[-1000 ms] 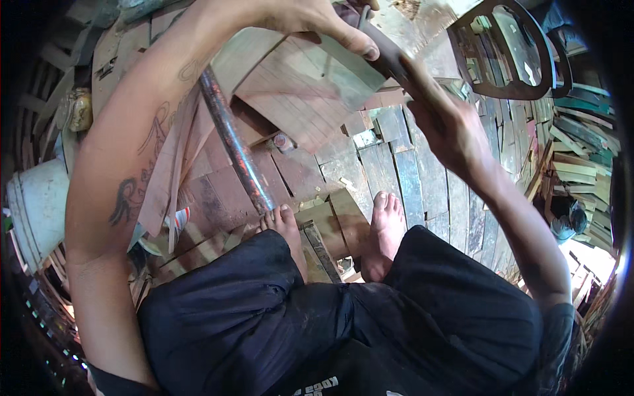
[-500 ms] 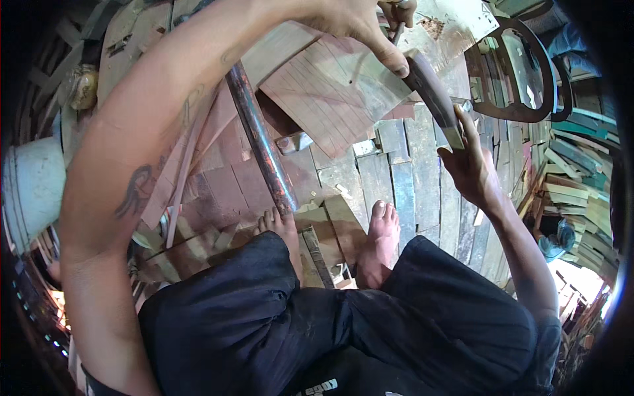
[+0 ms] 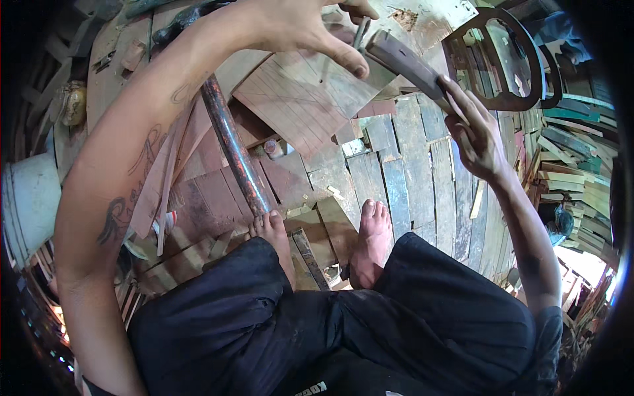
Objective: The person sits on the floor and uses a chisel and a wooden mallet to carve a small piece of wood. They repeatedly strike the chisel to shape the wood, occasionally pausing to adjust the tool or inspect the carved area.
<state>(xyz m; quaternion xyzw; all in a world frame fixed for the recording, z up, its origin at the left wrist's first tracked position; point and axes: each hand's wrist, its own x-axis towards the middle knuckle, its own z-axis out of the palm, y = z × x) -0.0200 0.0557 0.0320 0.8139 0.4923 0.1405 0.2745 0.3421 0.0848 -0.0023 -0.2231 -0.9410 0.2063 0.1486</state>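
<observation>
Hammer [image 3: 406, 63] up near the top, its dark head over the slanted wooden board [image 3: 300, 109], handle running down into your right hand [image 3: 479, 135], fingers wrapped tight around it. Your left hand [image 3: 297, 26] pinches something thin and upright by the hammer head; what it is, I cannot tell. A rusty pipe [image 3: 234, 155] leans toward your bare feet [image 3: 373, 237].

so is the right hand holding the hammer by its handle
Yes, the right hand is wrapped round the lower end of the hammer handle, with the head up near the left hand.
</observation>
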